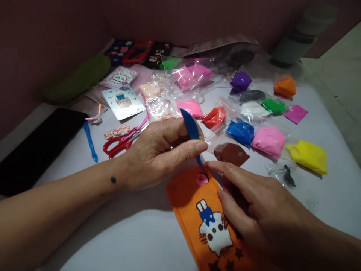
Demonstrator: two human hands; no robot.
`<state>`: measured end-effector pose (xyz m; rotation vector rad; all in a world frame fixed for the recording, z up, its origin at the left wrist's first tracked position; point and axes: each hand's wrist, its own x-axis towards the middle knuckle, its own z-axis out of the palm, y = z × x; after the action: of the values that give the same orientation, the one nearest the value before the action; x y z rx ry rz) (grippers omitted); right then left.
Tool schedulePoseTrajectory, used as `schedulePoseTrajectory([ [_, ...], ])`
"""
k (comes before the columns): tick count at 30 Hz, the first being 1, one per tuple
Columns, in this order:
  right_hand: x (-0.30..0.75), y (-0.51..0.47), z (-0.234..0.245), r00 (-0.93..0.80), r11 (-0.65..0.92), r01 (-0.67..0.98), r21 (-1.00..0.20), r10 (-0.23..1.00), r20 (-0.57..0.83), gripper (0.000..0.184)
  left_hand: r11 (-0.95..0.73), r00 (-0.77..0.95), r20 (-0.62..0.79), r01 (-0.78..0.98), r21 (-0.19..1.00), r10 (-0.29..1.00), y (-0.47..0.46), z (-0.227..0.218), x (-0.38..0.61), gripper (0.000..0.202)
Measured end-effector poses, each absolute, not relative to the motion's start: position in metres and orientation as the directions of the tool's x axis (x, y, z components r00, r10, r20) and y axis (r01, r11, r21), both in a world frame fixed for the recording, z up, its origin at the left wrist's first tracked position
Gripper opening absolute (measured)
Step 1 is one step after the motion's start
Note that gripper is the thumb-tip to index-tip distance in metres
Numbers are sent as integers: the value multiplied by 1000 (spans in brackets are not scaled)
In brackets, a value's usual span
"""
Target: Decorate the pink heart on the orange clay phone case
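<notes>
A blue plastic modelling tool (pixel 192 126) is pinched between the thumb and fingers of my left hand (pixel 160 152). Its thin lower end touches a dark line beside a small pink heart (pixel 202 179) at the far end of an orange clay-covered case (pixel 184 214). A white cat figure (pixel 217 233) in blue clothes, with brown whiskers, decorates the case above several brown stars (pixel 229 264). My right hand (pixel 262 199) lies along the case's right edge, index finger and thumb stretched out and apart. Its other fingers are partly hidden.
Bagged clay lies beyond my hands, including brown (pixel 231 153), blue (pixel 241 131) and yellow (pixel 308 156) pieces. Red-handled scissors (pixel 115 146) and another blue tool (pixel 90 141) lie left. A black pouch (pixel 45 143) is further left; a bottle (pixel 296 45) stands at back right.
</notes>
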<state>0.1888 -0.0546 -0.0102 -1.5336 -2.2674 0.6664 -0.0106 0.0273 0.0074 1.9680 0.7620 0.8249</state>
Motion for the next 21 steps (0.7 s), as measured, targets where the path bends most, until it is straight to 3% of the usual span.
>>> schedulePoseTrajectory([
  [7, 191, -57, -11, -376, 304, 763, -570, 927, -9, 45, -370, 575, 186, 221, 902, 797, 27, 5, -8, 17],
  [21, 191, -57, -13, -364, 274, 765, -583, 930, -41, 45, -410, 633, 202, 201, 890, 748, 27, 5, -8, 15],
])
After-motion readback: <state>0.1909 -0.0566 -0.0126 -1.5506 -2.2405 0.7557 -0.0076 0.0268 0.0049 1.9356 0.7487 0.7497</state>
